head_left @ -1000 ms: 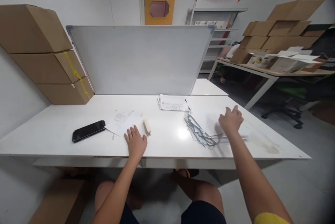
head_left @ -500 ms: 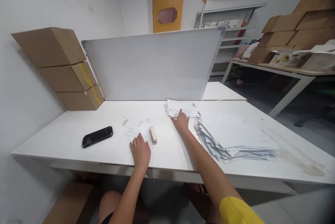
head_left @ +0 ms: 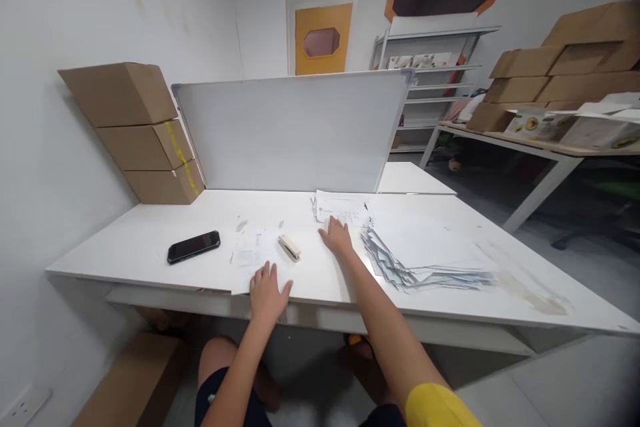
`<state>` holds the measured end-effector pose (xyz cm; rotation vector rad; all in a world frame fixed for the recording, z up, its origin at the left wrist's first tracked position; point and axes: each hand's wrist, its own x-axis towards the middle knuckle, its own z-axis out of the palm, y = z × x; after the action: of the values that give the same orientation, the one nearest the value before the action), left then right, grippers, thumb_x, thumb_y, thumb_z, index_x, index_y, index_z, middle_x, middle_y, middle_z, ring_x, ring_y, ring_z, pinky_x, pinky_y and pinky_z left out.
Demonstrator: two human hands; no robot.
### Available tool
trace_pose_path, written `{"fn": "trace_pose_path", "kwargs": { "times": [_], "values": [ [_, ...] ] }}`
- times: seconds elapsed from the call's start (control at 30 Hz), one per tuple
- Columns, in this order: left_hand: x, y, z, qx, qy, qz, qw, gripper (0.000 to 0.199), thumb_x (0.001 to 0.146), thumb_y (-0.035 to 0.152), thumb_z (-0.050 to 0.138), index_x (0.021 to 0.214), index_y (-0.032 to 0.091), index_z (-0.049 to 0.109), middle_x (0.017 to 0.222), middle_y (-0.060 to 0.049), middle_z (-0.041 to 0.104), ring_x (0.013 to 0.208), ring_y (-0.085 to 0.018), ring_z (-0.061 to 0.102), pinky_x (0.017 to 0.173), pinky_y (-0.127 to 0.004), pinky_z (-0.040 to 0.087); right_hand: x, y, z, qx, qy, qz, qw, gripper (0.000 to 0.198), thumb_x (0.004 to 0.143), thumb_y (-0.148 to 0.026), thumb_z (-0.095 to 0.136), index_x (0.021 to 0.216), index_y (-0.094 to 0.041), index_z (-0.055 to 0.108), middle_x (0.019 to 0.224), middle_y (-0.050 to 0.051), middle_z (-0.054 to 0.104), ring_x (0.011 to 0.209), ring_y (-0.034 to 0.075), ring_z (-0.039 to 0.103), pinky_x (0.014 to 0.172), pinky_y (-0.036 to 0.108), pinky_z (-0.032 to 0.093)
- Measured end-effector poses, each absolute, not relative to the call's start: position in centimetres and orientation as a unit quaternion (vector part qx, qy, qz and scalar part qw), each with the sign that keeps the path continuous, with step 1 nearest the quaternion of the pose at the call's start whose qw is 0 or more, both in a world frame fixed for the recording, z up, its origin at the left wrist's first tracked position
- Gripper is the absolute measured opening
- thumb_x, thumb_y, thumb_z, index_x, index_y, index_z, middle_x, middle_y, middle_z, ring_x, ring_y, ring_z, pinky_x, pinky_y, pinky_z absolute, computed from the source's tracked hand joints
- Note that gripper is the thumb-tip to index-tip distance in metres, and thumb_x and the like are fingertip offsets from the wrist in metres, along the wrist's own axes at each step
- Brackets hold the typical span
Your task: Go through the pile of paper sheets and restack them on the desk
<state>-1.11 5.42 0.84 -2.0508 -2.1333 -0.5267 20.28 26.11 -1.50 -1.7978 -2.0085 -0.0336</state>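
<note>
Bench (head_left: 125,250): left of stapler (head_left: 289,248), one sheet (head_left: 251,254) out, left hand (head_left: 269,294) spread, empty; right, papers (head_left: 345,204) stacked, right hand (head_left: 337,238) half-curled, grip unclear.

A white printed sheet (head_left: 249,255) lies near left; an uneven stack of printed papers (head_left: 345,203) lies farther right.

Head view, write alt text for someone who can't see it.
A person's left hand is at a loose sheet and right hand at a small paper stack on a white table. A stapler, phone and larger paper pile lie nearby.
</note>
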Motion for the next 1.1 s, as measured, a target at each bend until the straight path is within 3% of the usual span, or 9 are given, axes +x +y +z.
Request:
{"fn": "trace_pose_path", "kwargs": {
  "times": [0.1,0.2,0.3,0.4,0.47,0.57,0.63,0.83,1.1],
  "values": [
    [-2.4,2.6,0.4,-0.724,-0.667,-0.167,0.063,0.05,0.085,0.033,0.053,0.132,0.015,0.053,0.142,-0.013,0.049,0.125,-0.031,0.045,0.101,-0.046,0.037,20.2,26.0,-1.3,-0.653,-0.721,-0.009,0.234,0.057,0.09,-0.044,0.043,0.131,-0.005,0.047,0.123,0.021,0.054,0.114,0.031,0.045,0.098,0.041,0.028],
    [-4.0,0.8,1.0,-0.734,-0.647,-0.203,0.044,0.049,0.079,0.012,0.047,0.126,0.02,0.059,0.133,-0.009,0.058,0.12,-0.028,0.052,0.1,-0.045,0.041,20.1,25.1,-0.5,-0.625,-0.743,0.003,0.24,0.034,0.092,-0.033,0.042,0.107,-0.011,0.062,0.111,0.019,0.058,0.108,0.028,0.048,0.093,0.038,0.031],
    [-5.5,-0.3,2.0,-0.653,-0.68,-0.335,-0.005,0.047,0.074,0.007,0.044,0.111,0.024,0.069,0.109,-0.008,0.071,0.106,-0.027,0.061,0.095,-0.041,0.047,20.1,23.7,0.5,-0.589,-0.765,0.019,0.262,0.028,0.093,-0.023,0.038,0.096,-0.014,0.064,0.102,0.014,0.061,0.1,0.023,0.051,0.089,0.032,0.034],
    [-6.5,-1.5,2.5,-0.463,-0.701,-0.54,-0.057,0.032,0.081,0.022,0.048,0.104,0.023,0.07,0.097,-0.008,0.073,0.102,-0.029,0.064,0.093,-0.041,0.05,20.0,21.0,1.1,-0.579,-0.755,0.023,0.307,0.035,0.096,-0.025,0.028,0.106,-0.016,0.06,0.104,0.013,0.06,0.099,0.022,0.052,0.086,0.033,0.039],
    [-7.0,-2.2,2.4,-0.302,-0.673,-0.669,-0.096,0.033,0.084,0.034,0.051,0.108,0.018,0.067,0.1,-0.009,0.072,0.103,-0.029,0.064,0.093,-0.043,0.051,20.0,18.3,0.9,-0.574,-0.698,0.043,0.427,0.038,0.097,-0.031,0.024,0.112,-0.016,0.056,0.106,0.013,0.059,0.101,0.024,0.053,0.085,0.036,0.041],
    [-7.4,-2.3,1.3,-0.136,-0.589,-0.78,-0.161,0.041,0.084,0.042,0.058,0.115,0.016,0.062,0.112,-0.01,0.069,0.104,-0.027,0.065,0.095,-0.043,0.051,20.7,13.2,0.2,-0.499,-0.459,0.124,0.724,0.034,0.094,-0.043,0.035,0.11,-0.02,0.054,0.101,0.008,0.06,0.096,0.022,0.056,0.081,0.036,0.046],
    [-7.3,-1.8,-0.1,-0.106,-0.554,-0.801,-0.199,0.039,0.084,0.04,0.061,0.116,0.017,0.062,0.117,-0.01,0.067,0.107,-0.026,0.064,0.098,-0.044,0.049,21.8,9.9,0.2,-0.432,-0.308,0.199,0.824,0.028,0.09,-0.046,0.045,0.105,-0.024,0.054,0.094,0.003,0.06,0.088,0.018,0.059,0.077,0.032,0.049],
    [-4.3,-0.5,-4.4,-0.171,-0.53,-0.765,-0.323,0.04,0.087,0.035,0.058,0.124,0.019,0.057,0.12,-0.011,0.066,0.113,-0.026,0.062,0.101,-0.044,0.047,23.8,4.1,1.4,-0.421,-0.25,0.414,0.767,0.025,0.074,-0.043,0.067,0.081,-0.023,0.055,0.079,-0.003,0.063,0.073,0.013,0.061,0.069,0.027,0.052],
    [0.8,-2.7,-5.5,-0.141,-0.472,-0.732,-0.472,0.048,0.086,0.05,0.052,0.122,0.018,0.06,0.124,-0.012,0.064,0.117,-0.026,0.06,0.101,-0.04,0.047,18.9,1.8,-0.8,-0.555,-0.269,0.395,0.681,0.033,0.075,-0.051,0.059,0.087,-0.021,0.059,0.076,-0.001,0.059,0.069,0.016,0.056,0.065,0.028,0.048]
  ]
}}
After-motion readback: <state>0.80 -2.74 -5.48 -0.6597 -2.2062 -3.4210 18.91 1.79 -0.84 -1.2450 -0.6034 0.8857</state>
